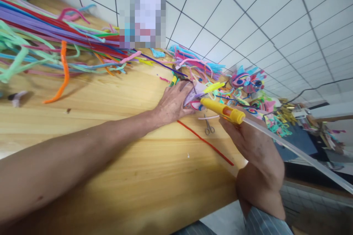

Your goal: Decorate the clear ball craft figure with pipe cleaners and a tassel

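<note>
My left hand point(175, 101) is closed around a purple and pink pipe-cleaner piece point(191, 97), holding it just above the wooden table point(132, 165). In my right hand point(249, 136) is a yellow glue gun point(222, 110), its front end pointing at that piece. A long whitish glue stick point(298, 152) sticks out of the gun's back. Whether the nozzle touches the piece I cannot tell. Below the hands lie small scissors point(209, 127) and a red pipe cleaner point(205, 141). A yellow fuzzy strip point(214, 87) shows just beyond the gun.
Long pipe cleaners point(68, 35) of many colours fill the table's far left. A second bundle point(197, 62) lies by the tiled wall point(220, 11). Colourful finished-looking pieces point(246, 80) crowd the back right, near a dark cable point(311, 88). An orange pipe cleaner point(64, 73) lies at left.
</note>
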Demonstrator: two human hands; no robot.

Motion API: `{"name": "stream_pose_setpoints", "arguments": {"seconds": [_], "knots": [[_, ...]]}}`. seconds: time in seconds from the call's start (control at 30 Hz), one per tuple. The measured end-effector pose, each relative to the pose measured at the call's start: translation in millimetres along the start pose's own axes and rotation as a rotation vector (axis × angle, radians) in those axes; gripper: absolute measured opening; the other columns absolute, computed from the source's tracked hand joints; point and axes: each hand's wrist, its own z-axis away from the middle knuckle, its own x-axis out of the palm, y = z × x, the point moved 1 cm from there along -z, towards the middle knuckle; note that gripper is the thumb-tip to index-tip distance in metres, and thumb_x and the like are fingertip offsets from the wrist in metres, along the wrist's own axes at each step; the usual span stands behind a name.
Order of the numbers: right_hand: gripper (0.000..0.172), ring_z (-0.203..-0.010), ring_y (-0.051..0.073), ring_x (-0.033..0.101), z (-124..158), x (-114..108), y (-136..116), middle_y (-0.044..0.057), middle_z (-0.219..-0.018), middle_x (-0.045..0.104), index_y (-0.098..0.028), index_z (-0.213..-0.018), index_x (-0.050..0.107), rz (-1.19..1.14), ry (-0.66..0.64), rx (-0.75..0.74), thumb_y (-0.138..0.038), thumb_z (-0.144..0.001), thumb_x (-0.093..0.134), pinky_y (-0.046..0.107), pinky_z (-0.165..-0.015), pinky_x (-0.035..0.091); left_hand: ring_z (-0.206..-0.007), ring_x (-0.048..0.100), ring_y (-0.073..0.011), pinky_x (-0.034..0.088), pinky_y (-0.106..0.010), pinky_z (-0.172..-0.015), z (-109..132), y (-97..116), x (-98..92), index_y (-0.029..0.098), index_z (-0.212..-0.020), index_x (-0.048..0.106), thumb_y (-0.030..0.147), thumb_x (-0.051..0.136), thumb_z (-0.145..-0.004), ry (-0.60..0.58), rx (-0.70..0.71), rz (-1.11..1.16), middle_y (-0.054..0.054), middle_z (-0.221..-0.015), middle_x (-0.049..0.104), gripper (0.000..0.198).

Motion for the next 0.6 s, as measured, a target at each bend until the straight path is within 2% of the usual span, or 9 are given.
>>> {"name": "stream_pose_setpoints", "arguments": {"seconds": [0.13, 0.27, 0.47, 0.6], "knots": [[0.025, -0.075, 0.025, 0.073, -0.6, 2.1, 0.0, 0.007, -0.092, 0.079, -0.025, -0.105, 0.071, 0.006, -0.015, 0.0, -0.045, -0.112, 0.057, 0.035, -0.065, 0.052, -0.153, 0.056, -0.0414, 0.049, -0.059, -0.122, -0.1, 0.0, -2.2, 0.021, -0.165, 0.046, 0.049, 0.088, -0.088, -0.024, -0.003, -0.007, -0.021, -0.164, 0.059, 0.092], [0.026, -0.067, 0.024, 0.068, -0.6, 1.9, 1.5, 0.006, -0.086, 0.076, -0.024, -0.102, 0.071, 0.037, -0.013, 0.028, -0.045, -0.111, 0.057, 0.035, -0.061, 0.048, -0.152, 0.056, -0.0406, 0.049, -0.059, -0.123, 0.5, -1.8, -1.8, 0.024, -0.165, 0.047, 0.049, 0.087, -0.089, -0.003, 0.014, 0.004, -0.02, -0.164, 0.059, 0.089], [0.027, -0.075, 0.025, 0.072, 9.4, -12.9, 5.9, 0.006, -0.091, 0.078, -0.026, -0.1, 0.071, -0.118, -0.023, 0.081, -0.048, -0.111, 0.059, 0.037, -0.068, 0.054, -0.151, 0.056, -0.0414, 0.051, -0.058, -0.12, 0.1, -3.5, -1.2, 0.023, -0.165, 0.047, 0.05, 0.09, -0.087, -0.011, 0.003, -0.006, -0.02, -0.161, 0.059, 0.093], [0.031, -0.073, 0.025, 0.07, 14.1, -19.6, 12.1, 0.005, -0.088, 0.076, -0.026, -0.099, 0.07, -0.138, -0.009, 0.133, -0.052, -0.111, 0.059, 0.037, -0.065, 0.053, -0.15, 0.057, -0.0412, 0.051, -0.059, -0.119, 0.4, -2.4, -1.9, 0.022, -0.166, 0.045, 0.048, 0.09, -0.088, 0.003, 0.014, -0.012, -0.021, -0.16, 0.06, 0.094]]}}
